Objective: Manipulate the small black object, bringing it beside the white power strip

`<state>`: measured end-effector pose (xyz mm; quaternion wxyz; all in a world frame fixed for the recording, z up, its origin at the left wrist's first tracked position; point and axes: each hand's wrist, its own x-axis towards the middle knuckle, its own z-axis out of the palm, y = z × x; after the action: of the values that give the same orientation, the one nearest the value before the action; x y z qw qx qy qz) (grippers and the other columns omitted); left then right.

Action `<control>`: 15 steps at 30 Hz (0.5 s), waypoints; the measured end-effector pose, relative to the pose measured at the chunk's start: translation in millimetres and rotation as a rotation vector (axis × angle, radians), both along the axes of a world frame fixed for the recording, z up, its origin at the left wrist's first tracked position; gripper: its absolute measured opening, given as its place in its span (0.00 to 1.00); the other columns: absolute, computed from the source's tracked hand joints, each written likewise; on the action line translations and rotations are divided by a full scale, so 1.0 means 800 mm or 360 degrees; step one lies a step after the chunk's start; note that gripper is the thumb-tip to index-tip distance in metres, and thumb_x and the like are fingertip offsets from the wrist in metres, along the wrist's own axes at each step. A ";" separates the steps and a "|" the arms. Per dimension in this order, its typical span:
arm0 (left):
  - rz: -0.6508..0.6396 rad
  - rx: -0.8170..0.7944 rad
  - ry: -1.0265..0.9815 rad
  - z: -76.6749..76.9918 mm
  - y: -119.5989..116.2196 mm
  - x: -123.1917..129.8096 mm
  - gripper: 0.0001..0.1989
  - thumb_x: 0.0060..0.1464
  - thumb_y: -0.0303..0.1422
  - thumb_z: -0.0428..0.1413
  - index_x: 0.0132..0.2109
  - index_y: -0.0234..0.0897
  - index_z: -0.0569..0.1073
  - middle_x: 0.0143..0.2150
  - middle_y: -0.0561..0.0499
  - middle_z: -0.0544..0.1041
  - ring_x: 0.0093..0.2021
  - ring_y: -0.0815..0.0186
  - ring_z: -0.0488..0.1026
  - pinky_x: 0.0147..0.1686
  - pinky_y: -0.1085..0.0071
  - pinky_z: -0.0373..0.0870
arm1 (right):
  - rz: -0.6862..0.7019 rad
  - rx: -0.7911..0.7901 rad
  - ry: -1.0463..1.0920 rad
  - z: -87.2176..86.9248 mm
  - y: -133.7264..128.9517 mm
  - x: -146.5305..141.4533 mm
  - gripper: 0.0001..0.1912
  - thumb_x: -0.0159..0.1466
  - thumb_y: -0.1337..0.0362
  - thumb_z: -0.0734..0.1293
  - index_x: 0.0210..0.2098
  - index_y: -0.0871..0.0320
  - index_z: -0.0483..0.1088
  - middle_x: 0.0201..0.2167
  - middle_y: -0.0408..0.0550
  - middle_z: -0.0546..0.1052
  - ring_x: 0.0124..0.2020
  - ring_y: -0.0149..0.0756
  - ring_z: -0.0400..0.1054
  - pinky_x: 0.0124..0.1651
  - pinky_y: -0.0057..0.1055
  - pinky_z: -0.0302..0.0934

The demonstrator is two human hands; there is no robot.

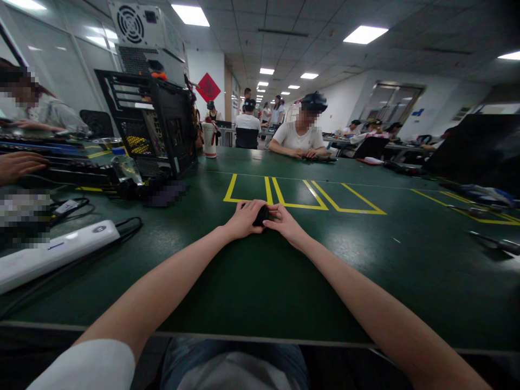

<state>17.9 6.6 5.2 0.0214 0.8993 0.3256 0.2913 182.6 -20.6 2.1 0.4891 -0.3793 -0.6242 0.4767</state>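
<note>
White sleeve (pixel 89 365) cloth shows at seven o'clock, this side of the green table's (pixel 260 292) near edge. At twelve, well in from that edge, the left hand (pixel 246 219) and right hand (pixel 284 223) together grasp a small black object (pixel 260 216) beside yellow tape outlines (pixel 304 207). Tabletop stretches between both forearms and toward one o'clock; a white power strip (pixel 60 252) at ten narrows leftward room.

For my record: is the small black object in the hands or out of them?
In: the left hand covers part of the black object; the right hand touches its right side.
</note>
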 end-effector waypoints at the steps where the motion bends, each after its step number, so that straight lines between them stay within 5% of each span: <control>1: 0.0001 0.0006 0.0002 0.000 0.000 0.000 0.30 0.41 0.32 0.56 0.52 0.40 0.53 0.51 0.45 0.63 0.53 0.56 0.60 0.50 0.57 0.50 | 0.0003 0.0004 0.0002 0.000 0.000 0.000 0.19 0.47 0.64 0.69 0.38 0.54 0.61 0.39 0.44 0.69 0.41 0.32 0.65 0.49 0.38 0.58; 6: 0.0004 0.0052 0.0002 0.000 0.001 0.000 0.30 0.42 0.34 0.56 0.52 0.39 0.53 0.52 0.45 0.64 0.52 0.56 0.60 0.50 0.58 0.50 | -0.0089 0.0050 -0.0012 0.001 0.001 -0.001 0.13 0.50 0.60 0.67 0.34 0.54 0.63 0.38 0.44 0.69 0.43 0.33 0.64 0.49 0.37 0.58; 15: 0.0023 0.0024 0.0032 0.002 0.000 -0.001 0.30 0.42 0.34 0.56 0.52 0.39 0.53 0.52 0.45 0.63 0.52 0.54 0.60 0.50 0.57 0.50 | -0.0140 -0.0082 -0.0009 -0.002 0.006 -0.002 0.20 0.50 0.61 0.68 0.41 0.57 0.63 0.39 0.47 0.69 0.41 0.34 0.64 0.48 0.38 0.58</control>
<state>17.4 6.2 6.5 0.0093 0.8999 0.3301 0.2848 180.7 -15.9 0.8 0.4978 -0.4201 -0.5960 0.4695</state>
